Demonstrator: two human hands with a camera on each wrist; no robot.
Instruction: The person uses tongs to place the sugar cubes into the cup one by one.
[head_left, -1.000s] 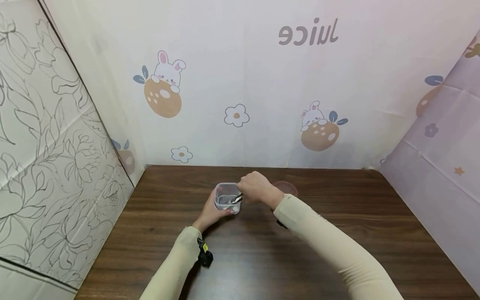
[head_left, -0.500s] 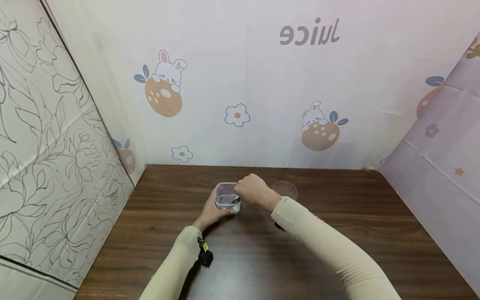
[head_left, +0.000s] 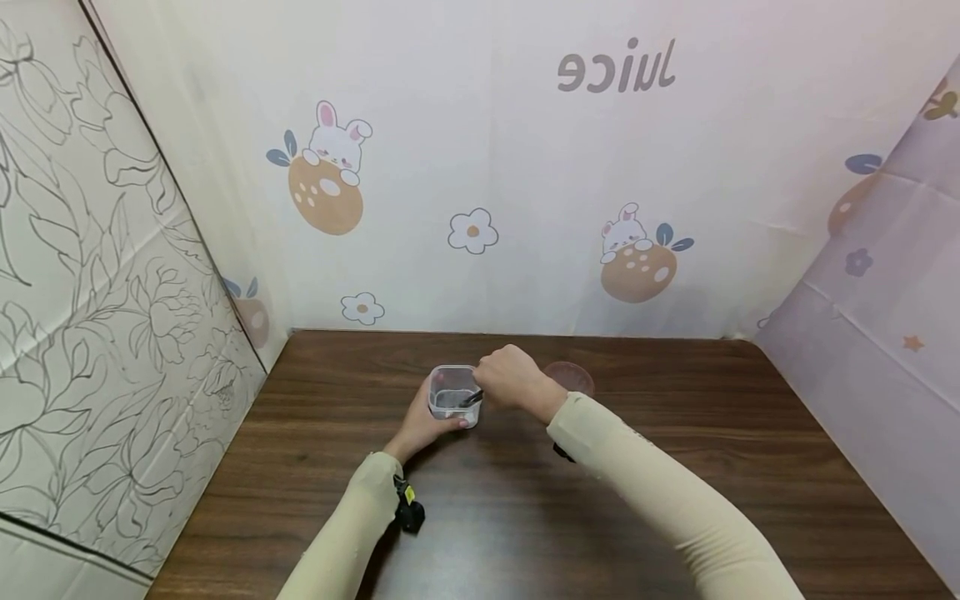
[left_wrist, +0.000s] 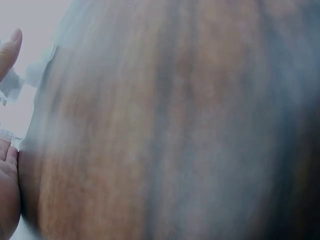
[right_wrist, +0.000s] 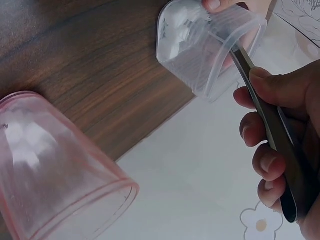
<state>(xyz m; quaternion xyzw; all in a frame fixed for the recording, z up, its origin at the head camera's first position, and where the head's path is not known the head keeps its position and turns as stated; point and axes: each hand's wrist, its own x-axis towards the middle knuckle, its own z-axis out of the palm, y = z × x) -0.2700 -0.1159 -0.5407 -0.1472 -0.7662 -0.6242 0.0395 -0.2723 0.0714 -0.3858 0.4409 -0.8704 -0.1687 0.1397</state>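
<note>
Dark brown wood, a broad table (head_left: 645, 508), and all the action is up in its far half! Off to the right sits a translucent pink cup (right_wrist: 60, 160), neither hand on it. Left of that, a clear plastic container (right_wrist: 195, 60), top uncovered, with the left hand (head_left: 422, 423) wrapped round its left and near sides, gripping it. And from the right comes the right hand (head_left: 516, 379), fingers curled round metal tongs (right_wrist: 273, 131), the tips down inside the container! So the reach-in looks done, I'd judge; nothing shows outside on those tips, so any lift out seems left to do. Whether the tips pinch something in there, I can't tell; too small.
</note>
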